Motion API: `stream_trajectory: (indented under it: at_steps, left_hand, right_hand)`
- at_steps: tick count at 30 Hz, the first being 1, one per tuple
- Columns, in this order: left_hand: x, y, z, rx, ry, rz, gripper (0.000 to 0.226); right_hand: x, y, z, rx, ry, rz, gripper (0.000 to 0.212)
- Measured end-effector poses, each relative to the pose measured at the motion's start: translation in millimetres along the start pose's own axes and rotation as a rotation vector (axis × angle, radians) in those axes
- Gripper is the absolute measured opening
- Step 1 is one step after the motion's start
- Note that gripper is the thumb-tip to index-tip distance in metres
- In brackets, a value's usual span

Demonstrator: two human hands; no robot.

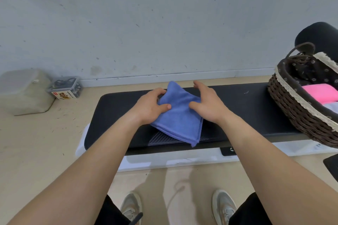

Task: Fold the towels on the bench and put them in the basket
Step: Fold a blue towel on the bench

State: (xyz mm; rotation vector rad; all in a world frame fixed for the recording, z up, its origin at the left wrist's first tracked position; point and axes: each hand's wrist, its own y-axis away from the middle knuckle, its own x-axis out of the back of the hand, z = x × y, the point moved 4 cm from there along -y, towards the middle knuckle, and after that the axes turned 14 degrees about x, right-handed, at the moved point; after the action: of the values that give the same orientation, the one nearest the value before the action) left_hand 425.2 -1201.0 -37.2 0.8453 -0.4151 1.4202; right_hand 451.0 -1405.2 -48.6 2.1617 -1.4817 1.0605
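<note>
Blue towel (180,115) lay folded small in the middle of the black bench (247,107). It was turned cornerwise, with its near corner poking just over the front edge. I had the left hand (150,108) on the towel's left side, fingers curled round the edge and thumb pressed on top, a firm pinch. The right hand (207,105) was looser: fingers spread and relaxed, reaching past the right corner, thumb touching the cloth, nothing clasped. At the right end of the bench sat the wicker basket (292,113), well apart from the blue towel. A pink towel (319,94) lay inside it, with something white beside that I couldn't make out. On the floor to the left, a frosted tub (23,91) and a small clear box (65,86) stood near the wall.
</note>
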Motion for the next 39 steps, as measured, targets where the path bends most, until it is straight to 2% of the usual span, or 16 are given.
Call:
stream_trajectory:
  at_steps: [2, 4, 6, 10, 16, 21, 26, 31, 39]
  left_hand:
    - [9.5, 4.2, 6.1, -0.13, 0.027, -0.1, 0.036]
    - [12.6, 6.6, 9.7, -0.185, 0.021, -0.238, 0.036]
    - [11.3, 4.4, 12.5, -0.178, -0.031, -0.308, 0.037]
    - [12.3, -9.8, 8.9, -0.058, -0.066, -0.165, 0.051]
    - [7.9, -13.7, -13.5, 0.127, -0.138, -0.183, 0.032]
    - [5.7, -12.8, -4.3, 0.186, -0.062, -0.074, 0.035]
    - [0.8, -6.9, -2.8, 0.244, 0.123, -0.075, 0.032]
    - [5.9, 2.3, -3.5, 0.207, 0.196, -0.06, 0.026]
    - [13.2, 20.6, -3.6, 0.071, 0.053, -0.065, 0.024]
  right_hand:
    - [2.9, -1.5, -2.6, -0.041, -0.169, -0.032, 0.081]
    - [0.4, -0.2, -5.8, -0.052, -0.266, -0.152, 0.064]
    - [-1.4, 2.2, -6.2, -0.057, -0.26, -0.246, 0.046]
    - [3.6, 4.1, 4.5, -0.091, -0.253, -0.248, 0.026]
    - [11.3, 13.0, 17.0, -0.215, -0.314, -0.158, 0.022]
    - [16.6, 8.2, 12.2, -0.238, -0.404, -0.019, 0.032]
    - [16.5, 10.3, 10.7, -0.213, -0.339, -0.03, 0.034]
    - [20.4, 17.4, 10.3, -0.166, -0.322, -0.055, 0.032]
    - [26.7, 30.0, 5.6, -0.088, -0.335, -0.072, 0.024]
